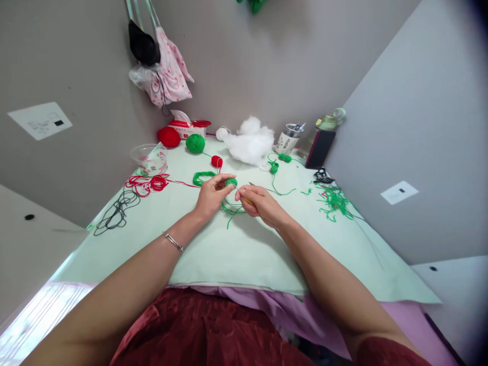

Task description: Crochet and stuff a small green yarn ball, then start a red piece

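Observation:
Between the thumb and fingers of my left hand [212, 197] is a small green crochet piece [231, 181]. My right hand [263, 202] grips a crochet hook [247, 201] by its yellow handle, its thin metal end pointing at the green piece. Whether the tip sits inside a stitch is too small to tell. Loose green yarn [229, 207] trails on the table below both hands. Just past my left fingers lies a coil of green yarn [202, 178], with a small red crocheted piece [217, 161] behind it. A dark pointed tool [252, 184], partly hidden, lies beyond my right hand.
White stuffing [249, 142] is heaped at the back, left of a pen holder [287, 140] and a phone [321, 149]. Red [169, 136] and green yarn balls [195, 144] stand back left, near a plastic bowl [150, 160]. Green scraps [335, 202] lie at right, black cord [118, 211] at left.

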